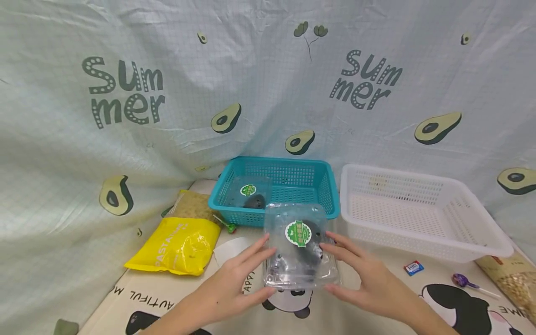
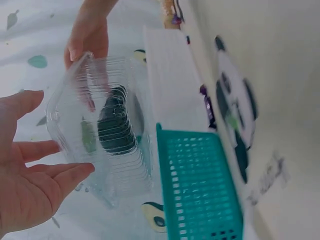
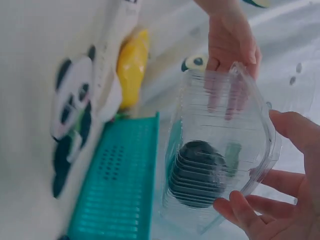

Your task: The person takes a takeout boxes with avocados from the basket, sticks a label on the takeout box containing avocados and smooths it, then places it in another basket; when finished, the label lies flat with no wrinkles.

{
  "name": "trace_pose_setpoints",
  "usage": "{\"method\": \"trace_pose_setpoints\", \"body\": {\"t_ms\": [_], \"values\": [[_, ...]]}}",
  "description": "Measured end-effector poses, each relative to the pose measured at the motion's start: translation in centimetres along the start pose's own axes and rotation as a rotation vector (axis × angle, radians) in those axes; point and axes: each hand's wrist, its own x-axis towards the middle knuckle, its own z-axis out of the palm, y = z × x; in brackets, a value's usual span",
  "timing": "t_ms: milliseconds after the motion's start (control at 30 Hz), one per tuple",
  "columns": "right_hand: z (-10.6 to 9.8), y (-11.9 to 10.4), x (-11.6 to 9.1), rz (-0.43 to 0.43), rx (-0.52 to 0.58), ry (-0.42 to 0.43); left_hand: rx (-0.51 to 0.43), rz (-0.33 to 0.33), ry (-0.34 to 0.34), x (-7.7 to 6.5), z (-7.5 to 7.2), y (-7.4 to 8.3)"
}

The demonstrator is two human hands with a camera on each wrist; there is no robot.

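Note:
Between my two hands stands a clear plastic clamshell box (image 1: 284,272) with a green and white label and a dark, rounded item (image 2: 115,122) inside. My left hand (image 1: 238,279) touches its left side with fairly straight, spread fingers; in the left wrist view the thumb stands apart from it. My right hand (image 1: 368,279) touches the opposite side, its fingers (image 3: 245,205) against the rim. Another clear box (image 1: 261,184) with a like label and dark item lies in the left part of the teal basket (image 1: 328,195), just behind.
A white basket (image 1: 418,230) stands right of the teal one. At left lie a yellow pasta bag (image 1: 180,244), a beige packet (image 1: 188,207), a green lollipop (image 1: 230,228) and a white object (image 1: 230,249). Rightward are a small wrapped candy (image 1: 413,267), a purple lollipop (image 1: 460,280) and a bag (image 1: 512,279).

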Motion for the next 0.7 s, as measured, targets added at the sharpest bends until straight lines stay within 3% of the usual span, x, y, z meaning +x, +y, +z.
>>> {"method": "trace_pose_setpoints", "body": {"t_ms": [233,367,533,700], "values": [[-1.3,3.6,5.3,-0.041,0.049,0.039,0.042,-0.017,0.082,6.0,-2.3,-1.2],[-1.3,5.8,7.9,0.026,0.032,0.004,0.002,-0.03,0.114,9.9,-2.7,-3.3],[-0.2,8.4,10.9,0.144,0.031,-0.061,-0.048,-0.122,0.154,13.8,-1.6,-6.3],[2.3,11.1,12.5,0.233,0.068,-0.123,-0.064,-0.241,0.16,16.0,0.8,-9.1]]}}
